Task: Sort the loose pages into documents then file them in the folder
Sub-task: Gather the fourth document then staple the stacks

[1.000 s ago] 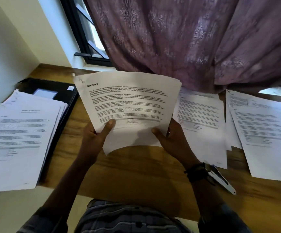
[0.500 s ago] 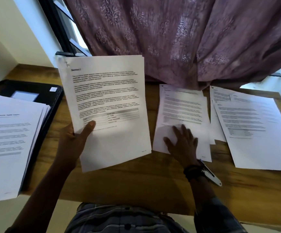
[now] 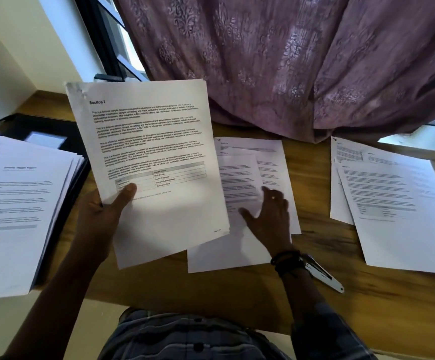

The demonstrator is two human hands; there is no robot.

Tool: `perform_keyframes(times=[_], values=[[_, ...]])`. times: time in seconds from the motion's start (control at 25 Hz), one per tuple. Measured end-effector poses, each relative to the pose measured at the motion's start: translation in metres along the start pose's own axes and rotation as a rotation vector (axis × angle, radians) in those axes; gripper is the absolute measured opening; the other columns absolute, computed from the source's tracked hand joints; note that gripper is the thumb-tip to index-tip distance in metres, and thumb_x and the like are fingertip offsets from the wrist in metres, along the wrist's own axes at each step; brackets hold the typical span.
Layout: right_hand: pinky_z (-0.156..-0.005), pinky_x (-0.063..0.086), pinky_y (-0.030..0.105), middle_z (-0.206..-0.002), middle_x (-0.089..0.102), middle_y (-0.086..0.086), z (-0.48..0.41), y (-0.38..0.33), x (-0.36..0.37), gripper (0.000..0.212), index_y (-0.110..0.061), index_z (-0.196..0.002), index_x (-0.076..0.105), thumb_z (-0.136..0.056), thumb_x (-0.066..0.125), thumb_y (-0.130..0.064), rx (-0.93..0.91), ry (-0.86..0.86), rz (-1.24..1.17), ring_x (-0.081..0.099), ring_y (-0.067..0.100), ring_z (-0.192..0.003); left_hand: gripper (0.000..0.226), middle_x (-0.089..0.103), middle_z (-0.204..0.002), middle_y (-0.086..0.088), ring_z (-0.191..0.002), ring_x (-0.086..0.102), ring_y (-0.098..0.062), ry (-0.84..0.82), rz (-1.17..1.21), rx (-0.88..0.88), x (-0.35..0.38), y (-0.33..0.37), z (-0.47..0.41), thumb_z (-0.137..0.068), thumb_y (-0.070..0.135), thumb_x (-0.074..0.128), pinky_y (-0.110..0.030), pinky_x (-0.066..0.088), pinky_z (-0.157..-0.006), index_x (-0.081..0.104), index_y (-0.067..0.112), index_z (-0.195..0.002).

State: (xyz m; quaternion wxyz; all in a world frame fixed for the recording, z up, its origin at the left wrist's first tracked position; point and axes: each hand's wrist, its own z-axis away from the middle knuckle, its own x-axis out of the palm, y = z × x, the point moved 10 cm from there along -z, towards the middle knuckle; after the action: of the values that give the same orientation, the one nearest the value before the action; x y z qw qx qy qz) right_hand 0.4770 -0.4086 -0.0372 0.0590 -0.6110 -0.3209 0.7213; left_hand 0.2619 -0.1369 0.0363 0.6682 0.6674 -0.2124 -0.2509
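Two hands at work over a wooden table (image 3: 315, 294). Left hand (image 3: 102, 216): closed on the lower left edge of a thin sheaf headed "Section 2" (image 3: 148, 162), thumb across the printed face, pages raised and tilted off the table. Right hand (image 3: 268, 219): open, fingers spread, palm down on the near sheet of a loose middle pile (image 3: 250, 178) lying flat just right of the sheaf; dark bands on the wrist. Beside that wrist, a white stapler-like tool (image 3: 325, 276) on the table. Further right of the right hand, a second spread of printed sheets (image 3: 393, 203), well apart from the middle pile. Left of the left hand, a thick stack (image 3: 16, 203) resting on a black folder (image 3: 52, 133). Beyond both hands, a mauve curtain (image 3: 289, 61) hanging to the table's far edge.
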Motion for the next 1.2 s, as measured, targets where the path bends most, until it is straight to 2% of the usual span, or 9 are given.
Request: perform_keyframes(times=[0.24, 0.4, 0.44, 0.52, 0.64, 0.72, 0.88, 1.04, 1.2], values=[[-0.099, 0.044, 0.048, -0.129, 0.048, 0.021, -0.016, 0.043, 0.006, 0.109, -0.001, -0.132, 0.031, -0.056, 0.087, -0.056, 0.293, -0.175, 0.021, 0.046, 0.039, -0.123, 0.026, 0.073, -0.098, 0.022, -0.09, 0.07, 0.002, -0.072, 0.048, -0.029, 0.008, -0.005, 0.007, -0.093, 0.007, 0.06, -0.011, 0.054, -0.066, 0.065, 0.03, -0.104], [-0.08, 0.056, 0.043, -0.101, 0.062, 0.011, -0.029, 0.058, 0.024, 0.11, -0.007, -0.106, 0.052, -0.03, 0.067, -0.086, 0.292, -0.246, 0.067, 0.061, 0.033, -0.101, 0.021, 0.074, -0.1, 0.018, -0.09, 0.071, -0.004, -0.099, 0.082, -0.134, 0.011, -0.023, 0.008, -0.092, 0.015, 0.062, -0.016, 0.055, -0.064, 0.067, 0.031, -0.104], [-0.08, 0.054, 0.041, -0.1, 0.061, 0.011, -0.031, 0.058, 0.027, 0.102, -0.008, -0.101, 0.053, -0.035, 0.07, -0.084, 0.271, -0.251, 0.076, 0.06, 0.032, -0.102, 0.02, 0.075, -0.102, 0.015, -0.091, 0.072, -0.007, -0.101, 0.086, -0.157, 0.011, -0.027, 0.008, -0.091, 0.016, 0.063, -0.019, 0.056, -0.066, 0.067, 0.029, -0.106], [-0.08, 0.049, 0.035, -0.104, 0.058, 0.01, -0.028, 0.044, 0.021, 0.075, -0.008, -0.098, 0.054, -0.056, 0.081, -0.065, 0.222, -0.246, 0.075, 0.056, 0.029, -0.105, 0.022, 0.074, -0.108, 0.008, -0.095, 0.072, -0.013, -0.099, 0.087, -0.186, 0.01, -0.034, 0.008, -0.089, 0.019, 0.065, -0.03, 0.057, -0.073, 0.068, 0.025, -0.11], [-0.077, 0.041, 0.03, -0.1, 0.054, 0.002, -0.026, 0.032, 0.012, 0.057, -0.006, -0.112, 0.049, -0.074, 0.083, -0.031, 0.185, -0.186, -0.04, 0.055, 0.02, -0.098, 0.024, 0.074, -0.111, 0.004, -0.096, 0.072, -0.017, -0.094, 0.095, -0.223, 0.01, -0.041, 0.01, -0.089, 0.02, 0.066, -0.038, 0.055, -0.078, 0.068, 0.024, -0.113], [-0.081, 0.046, 0.033, -0.101, 0.057, 0.003, -0.023, 0.031, 0.011, 0.054, -0.006, -0.117, 0.046, -0.077, 0.081, -0.019, 0.228, -0.201, -0.199, 0.058, 0.022, -0.098, 0.024, 0.074, -0.111, 0.004, -0.097, 0.072, -0.018, -0.094, 0.106, -0.246, 0.01, -0.044, 0.01, -0.09, 0.02, 0.066, -0.039, 0.055, -0.078, 0.068, 0.023, -0.114], [-0.083, 0.057, 0.035, -0.117, 0.067, 0.009, -0.013, 0.011, 0.013, 0.026, -0.015, -0.11, 0.061, -0.088, 0.065, -0.002, 0.189, -0.338, -0.664, 0.064, 0.025, -0.106, 0.026, 0.073, -0.113, 0.002, -0.099, 0.072, -0.019, -0.098, 0.127, -0.257, 0.01, -0.044, 0.011, -0.092, 0.018, 0.064, -0.041, 0.055, -0.081, 0.067, 0.02, -0.117], [-0.08, 0.059, 0.036, -0.11, 0.072, 0.005, -0.007, -0.012, -0.011, 0.033, -0.017, -0.112, 0.063, -0.087, 0.062, 0.005, 0.146, -0.332, -0.993, 0.07, 0.025, -0.101, 0.022, 0.074, -0.112, 0.0, -0.098, 0.072, -0.02, -0.11, 0.132, -0.287, 0.012, -0.046, 0.012, -0.093, 0.017, 0.063, -0.042, 0.055, -0.083, 0.07, 0.02, -0.113], [-0.083, 0.059, 0.036, -0.111, 0.073, 0.008, -0.004, -0.033, -0.028, 0.045, -0.014, -0.117, 0.062, -0.074, 0.071, -0.006, 0.097, -0.34, -1.141, 0.07, 0.026, -0.102, 0.017, 0.076, -0.104, 0.004, -0.09, 0.073, -0.017, -0.077, 0.128, -0.307, 0.013, -0.045, 0.012, -0.093, 0.018, 0.062, -0.036, 0.054, -0.074, 0.072, 0.023, -0.106]])
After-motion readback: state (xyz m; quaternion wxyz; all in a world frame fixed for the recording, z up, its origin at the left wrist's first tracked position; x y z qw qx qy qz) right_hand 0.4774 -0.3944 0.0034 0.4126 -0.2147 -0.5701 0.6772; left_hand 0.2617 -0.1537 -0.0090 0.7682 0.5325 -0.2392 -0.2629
